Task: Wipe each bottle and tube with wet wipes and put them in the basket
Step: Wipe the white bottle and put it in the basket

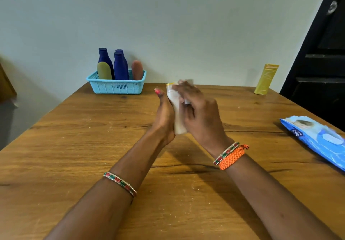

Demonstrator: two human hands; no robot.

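My left hand (164,116) grips a white tube (175,107) with a yellow end, held above the middle of the wooden table (93,146). My right hand (199,112) presses a wet wipe (186,82) against the tube; the wipe is blurred and mostly hidden under my fingers. At the back left stands a light-blue basket (119,87) holding three dark blue bottles (120,66), an olive tube (104,71) and a brown tube (137,70). A yellow tube (266,80) stands upright at the back right of the table.
A blue pack of wet wipes (317,139) lies at the table's right edge. A pale wall runs behind the table. Dark furniture (321,53) stands to the right. The table's left edge drops off near a dim object.
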